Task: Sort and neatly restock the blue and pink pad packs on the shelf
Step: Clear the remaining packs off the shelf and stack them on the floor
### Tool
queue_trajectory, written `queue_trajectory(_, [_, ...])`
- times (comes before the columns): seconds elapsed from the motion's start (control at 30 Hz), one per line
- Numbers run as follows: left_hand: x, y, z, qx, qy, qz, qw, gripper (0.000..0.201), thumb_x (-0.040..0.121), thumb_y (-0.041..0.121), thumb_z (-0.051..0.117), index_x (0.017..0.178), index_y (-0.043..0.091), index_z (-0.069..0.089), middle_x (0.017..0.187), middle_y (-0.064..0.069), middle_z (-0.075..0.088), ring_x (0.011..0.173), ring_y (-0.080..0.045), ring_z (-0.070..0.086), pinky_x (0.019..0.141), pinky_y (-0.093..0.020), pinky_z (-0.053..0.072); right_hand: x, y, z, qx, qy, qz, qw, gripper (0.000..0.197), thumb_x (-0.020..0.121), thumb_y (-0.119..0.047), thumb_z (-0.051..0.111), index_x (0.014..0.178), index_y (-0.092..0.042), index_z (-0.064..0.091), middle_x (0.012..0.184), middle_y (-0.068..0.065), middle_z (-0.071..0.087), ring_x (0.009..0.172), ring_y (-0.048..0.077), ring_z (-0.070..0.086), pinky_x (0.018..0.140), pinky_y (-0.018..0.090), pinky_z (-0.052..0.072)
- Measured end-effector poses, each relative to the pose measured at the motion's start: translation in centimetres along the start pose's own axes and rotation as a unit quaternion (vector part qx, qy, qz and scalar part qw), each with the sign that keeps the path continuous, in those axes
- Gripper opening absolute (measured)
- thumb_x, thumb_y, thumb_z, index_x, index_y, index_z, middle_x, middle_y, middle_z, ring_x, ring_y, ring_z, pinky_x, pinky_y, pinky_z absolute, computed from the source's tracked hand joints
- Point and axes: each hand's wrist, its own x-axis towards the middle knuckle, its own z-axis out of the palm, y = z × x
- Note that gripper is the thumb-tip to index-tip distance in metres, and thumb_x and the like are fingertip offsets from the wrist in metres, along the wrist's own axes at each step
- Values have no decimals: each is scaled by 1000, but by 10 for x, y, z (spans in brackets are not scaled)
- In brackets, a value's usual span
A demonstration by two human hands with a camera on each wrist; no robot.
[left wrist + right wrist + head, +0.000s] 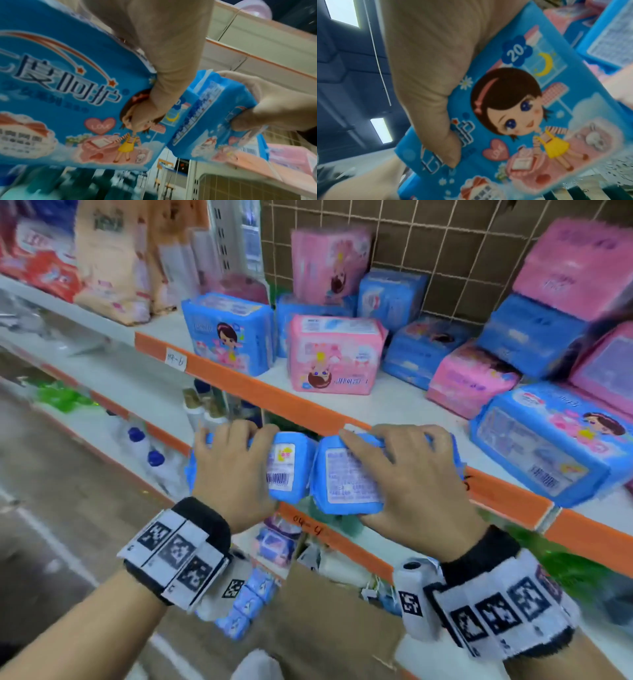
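Two soft, pillowy blue plastic packs, one per hand, held just in front of the orange edge strip (267, 402) of the shelf (394, 402). The left hand (231, 474) has its fingers curled over the top of the left blue pack (286, 470), thumb underneath on the printed cartoon girl. The right hand (411, 484) wraps the right blue pack (346, 477) the same way; glossy wrapper, white label panel facing up. The two nearly touch. Farther back, blocky pink packs (335, 354) and blue packs (229, 333) sit jumbled on the shelf against a wire grid (462, 244).
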Motion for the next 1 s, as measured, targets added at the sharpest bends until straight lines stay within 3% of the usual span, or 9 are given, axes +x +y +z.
queue_trajectory(0.13, [-49, -13, 27, -14, -125, -55, 991, 81, 50, 44, 71, 123, 13, 53, 104, -11, 52, 100, -32, 49, 95, -48, 28, -26, -28, 31, 4, -49, -39, 998, 72, 56, -35, 74, 123, -17, 58, 99, 13, 62, 85, 30, 60, 78, 41, 28])
queue_trajectory(0.27, [-98, -36, 74, -10, -156, -53, 986, 81, 45, 49, 71, 114, 9, 61, 93, -13, 56, 86, -34, 57, 87, -54, 38, -57, -52, 70, 84, -121, 17, 989, 76, 55, -46, 63, 125, -17, 56, 96, 9, 59, 82, 30, 59, 74, 39, 27])
queue_trajectory(0.33, [-121, -48, 115, -3, -229, -65, 971, 88, 44, 48, 80, 121, 14, 56, 100, -10, 55, 95, -32, 55, 93, -53, 36, -76, -60, 106, 117, -169, 63, 977, 80, 56, -56, 55, 126, -16, 56, 98, 8, 59, 85, 29, 59, 75, 37, 26])
queue_trajectory(0.47, [-186, -77, 222, 12, -412, -57, 909, 97, 54, 55, 73, 138, 24, 36, 121, -3, 45, 115, -25, 44, 104, -52, 21, -133, -86, 206, 179, -341, 180, 905, 92, 56, -59, 65, 137, -23, 42, 110, 6, 53, 106, 30, 52, 90, 42, 30])
queue_trajectory(0.53, [-224, -94, 277, 22, -463, -39, 885, 98, 56, 58, 70, 140, 25, 33, 125, -2, 44, 118, -24, 42, 104, -53, 20, -167, -102, 264, 213, -424, 226, 851, 93, 61, -54, 69, 142, -28, 30, 124, 3, 45, 122, 26, 40, 102, 46, 29])
queue_trajectory(0.63, [-283, -113, 347, 53, -512, -22, 857, 84, 65, 52, 67, 138, 29, 33, 126, 2, 42, 118, -23, 40, 104, -51, 24, -216, -129, 345, 265, -474, 292, 787, 98, 59, -43, 76, 142, -24, 29, 129, 5, 44, 122, 28, 40, 102, 44, 32])
queue_trajectory(0.73, [-333, -127, 414, 59, -556, -2, 829, 80, 70, 40, 64, 140, 31, 26, 131, 3, 37, 121, -21, 33, 105, -53, 21, -261, -151, 426, 266, -495, 330, 759, 97, 59, -34, 79, 141, -19, 31, 134, 8, 43, 124, 28, 39, 103, 41, 32])
queue_trajectory(0.83, [-371, -137, 477, 44, -590, 43, 805, 88, 67, 30, 66, 143, 24, 22, 133, -2, 31, 123, -24, 27, 106, -57, 18, -301, -165, 505, 224, -533, 354, 735, 96, 61, -41, 75, 141, -23, 26, 137, 6, 37, 128, 26, 33, 104, 43, 30])
queue_trajectory(1.0, [-421, -132, 565, 45, -615, 115, 779, 78, 74, 22, 61, 143, 15, 26, 136, -9, 31, 123, -28, 33, 106, -58, 20, -343, -181, 621, 189, -539, 366, 734, 98, 59, -47, 78, 139, -21, 28, 136, 11, 39, 127, 30, 36, 98, 44, 32])
